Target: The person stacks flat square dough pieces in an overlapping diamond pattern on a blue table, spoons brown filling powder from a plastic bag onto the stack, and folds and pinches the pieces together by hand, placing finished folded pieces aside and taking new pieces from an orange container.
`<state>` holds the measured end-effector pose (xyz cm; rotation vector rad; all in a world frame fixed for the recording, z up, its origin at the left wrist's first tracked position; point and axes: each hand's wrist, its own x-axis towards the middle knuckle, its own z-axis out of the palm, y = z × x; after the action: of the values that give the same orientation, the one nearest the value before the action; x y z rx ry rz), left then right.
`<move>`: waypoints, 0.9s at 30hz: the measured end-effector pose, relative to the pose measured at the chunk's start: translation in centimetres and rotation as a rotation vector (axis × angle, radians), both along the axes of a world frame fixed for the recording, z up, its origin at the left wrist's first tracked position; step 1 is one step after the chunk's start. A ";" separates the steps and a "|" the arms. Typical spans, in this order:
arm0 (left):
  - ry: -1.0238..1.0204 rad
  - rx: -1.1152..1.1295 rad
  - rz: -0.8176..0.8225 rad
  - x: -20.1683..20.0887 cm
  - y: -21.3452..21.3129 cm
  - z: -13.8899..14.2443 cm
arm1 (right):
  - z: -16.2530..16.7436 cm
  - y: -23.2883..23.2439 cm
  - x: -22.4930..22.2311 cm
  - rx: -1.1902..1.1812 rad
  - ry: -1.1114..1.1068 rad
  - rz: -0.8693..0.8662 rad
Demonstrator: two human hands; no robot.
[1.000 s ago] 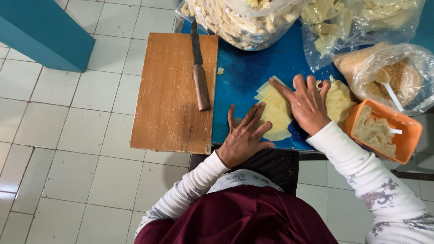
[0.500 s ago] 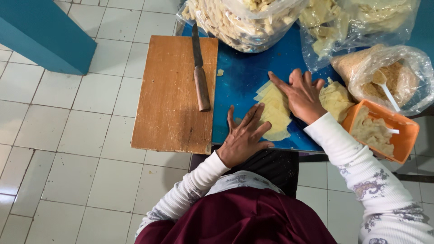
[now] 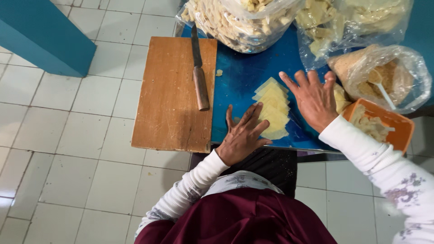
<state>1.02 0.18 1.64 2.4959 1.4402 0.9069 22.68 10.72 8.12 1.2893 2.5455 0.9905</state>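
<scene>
A fanned row of thin pale yellow dough squares (image 3: 272, 107) lies on the blue table top (image 3: 239, 77). My left hand (image 3: 243, 134) rests flat on the table with fingers spread, its fingertips touching the near left edge of the squares. My right hand (image 3: 313, 98) hovers open, fingers apart, just right of the row and over a second small pile of squares (image 3: 339, 97). Neither hand holds anything.
A wooden cutting board (image 3: 171, 95) overhangs the table's left side, with a wood-handled knife (image 3: 199, 70) on its right edge. Clear bags of cut pieces (image 3: 239, 20) sit at the back. A bag of crumbs with a spoon (image 3: 384, 77) and an orange tub (image 3: 384, 126) stand at the right.
My right hand has slid to the right, off the dough squares, uncovering more of the row. My left hand has stayed in place.
</scene>
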 end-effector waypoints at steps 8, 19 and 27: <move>-0.066 0.063 0.004 -0.4 -0.6 0.5 | 4.0 -0.6 9.3 -0.250 0.981 -0.291; -0.031 0.105 0.106 -0.2 -2.5 1.9 | 2.2 -1.5 17.3 0.083 0.458 -0.532; 0.007 0.174 0.198 0.7 -1.9 1.8 | 1.7 -3.2 17.8 0.174 0.419 -0.470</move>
<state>1.70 -1.68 3.42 2.5105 1.7034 1.1031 40.51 7.53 9.77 2.2146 2.2573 0.9256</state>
